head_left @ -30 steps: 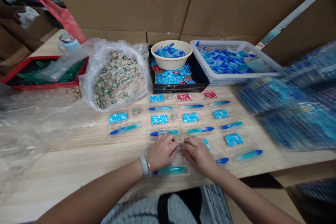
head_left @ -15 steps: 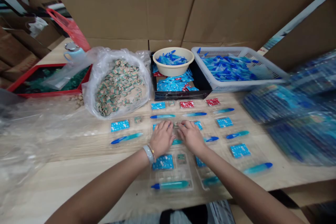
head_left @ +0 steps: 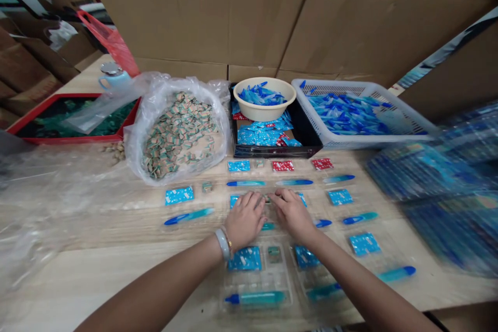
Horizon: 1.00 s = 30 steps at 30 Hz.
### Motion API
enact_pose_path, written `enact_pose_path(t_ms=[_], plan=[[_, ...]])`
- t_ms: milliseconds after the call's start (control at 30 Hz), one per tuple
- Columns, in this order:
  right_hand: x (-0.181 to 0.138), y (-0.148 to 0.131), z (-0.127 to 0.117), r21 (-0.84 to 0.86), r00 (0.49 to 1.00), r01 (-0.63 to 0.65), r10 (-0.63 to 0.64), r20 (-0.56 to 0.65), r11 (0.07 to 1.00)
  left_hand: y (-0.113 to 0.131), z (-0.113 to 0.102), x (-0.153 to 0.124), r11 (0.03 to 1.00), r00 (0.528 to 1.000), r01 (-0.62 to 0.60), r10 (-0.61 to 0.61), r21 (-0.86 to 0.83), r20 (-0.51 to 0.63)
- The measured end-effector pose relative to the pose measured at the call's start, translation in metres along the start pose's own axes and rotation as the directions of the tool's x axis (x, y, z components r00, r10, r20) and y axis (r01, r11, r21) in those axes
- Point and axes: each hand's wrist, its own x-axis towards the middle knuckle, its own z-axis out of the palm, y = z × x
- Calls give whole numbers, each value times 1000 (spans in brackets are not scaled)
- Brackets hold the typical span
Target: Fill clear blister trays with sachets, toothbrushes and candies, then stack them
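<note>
My left hand (head_left: pixel 245 219) lies over a clear plastic tray in the middle row, its fingers together and bent down. Close by on the right, my right hand (head_left: pixel 292 213) has its thumb and index finger drawn together at a small green-and-tan block (head_left: pixel 267 198). This block sits between the fingertips of both hands; the fingers partly cover it. Under the hands, a blue patterned packet (head_left: pixel 234 201) and a teal pen (head_left: pixel 268 226) show in part. Nearer to me, another clear tray (head_left: pixel 288 281) holds a blue packet (head_left: pixel 245 258), a block (head_left: pixel 274 254) and a blue-teal pen (head_left: pixel 257 298).
Several more trays with pens and packets surround the hands. Behind them stand a plastic bag of small blocks (head_left: pixel 177 135), a black box (head_left: pixel 276 152) of packets with a cream bowl (head_left: pixel 266 112), and a white basket (head_left: pixel 373 139) of pens. Blurred packed stacks (head_left: pixel 447 207) lie right.
The camera view has shifted, so the table things appear lower and slightly to the right. Both hands stay at the same tray, with the small block between their fingertips.
</note>
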Motion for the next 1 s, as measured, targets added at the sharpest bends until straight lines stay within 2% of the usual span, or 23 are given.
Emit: enact_pose_path(t_ms=[300,433,533,567,633,700,733,800,867,1000], plan=[[-1,0,0,-68,995,103,-103,-1,992,2,-4,0,998,999,-47,46,41,23],[5,4,-3,-73,989,125,-130,-74,989,-2,-21,-1,997,997,-72,72,23,-17],[25,1,-15,11,979,120,-116,-169,993,-42,-52,-5,999,994,-46,44,-11,-103],[36,-4,-20,48,977,121,-111,-181,992,-64,-66,-7,1000,992,5,-7,-21,-123],[63,-22,-29,97,983,111,-95,-160,989,-114,-93,-17,977,967,212,-214,-26,-138],[96,-49,-32,125,991,107,-96,-89,986,-162,-115,-31,878,873,478,-471,32,-124],[115,-65,-30,146,993,116,-110,-48,982,-181,-123,-39,822,825,564,-558,78,-90],[154,-97,-20,208,986,161,-168,18,965,-206,-130,-52,753,764,641,-645,149,-25],[191,-124,-3,241,970,207,-231,75,948,-214,-130,-60,754,763,636,-646,166,11],[240,-145,31,77,944,196,-209,254,978,-215,-124,-50,852,855,516,-519,89,9]])
